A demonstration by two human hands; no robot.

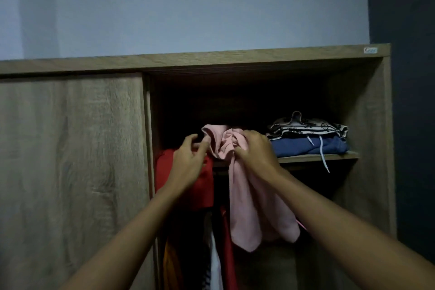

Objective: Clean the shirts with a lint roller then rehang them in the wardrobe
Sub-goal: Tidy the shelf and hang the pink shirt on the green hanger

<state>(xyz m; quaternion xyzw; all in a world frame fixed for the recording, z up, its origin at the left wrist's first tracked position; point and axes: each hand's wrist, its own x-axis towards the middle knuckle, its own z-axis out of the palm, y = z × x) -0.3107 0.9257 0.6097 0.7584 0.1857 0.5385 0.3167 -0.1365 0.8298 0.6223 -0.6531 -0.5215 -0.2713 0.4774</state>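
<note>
A pink shirt (247, 200) hangs bunched at the front of the wardrobe's shelf (317, 157), its body drooping below the shelf edge. My right hand (255, 152) grips the gathered top of the pink shirt. My left hand (190, 160) is just left of it, fingers curled, with the fingertips touching the pink collar; what it holds is unclear. A red shirt (202, 186) hangs behind and below my left hand. No lint roller is in view.
The wooden wardrobe (211, 59) stands open on the right, its sliding door (70, 160) covering the left half. Folded clothes, a blue hoodie (310, 146) under a patterned garment (306, 128), lie on the shelf's right. More garments (215, 266) hang below. A dark wall lies right.
</note>
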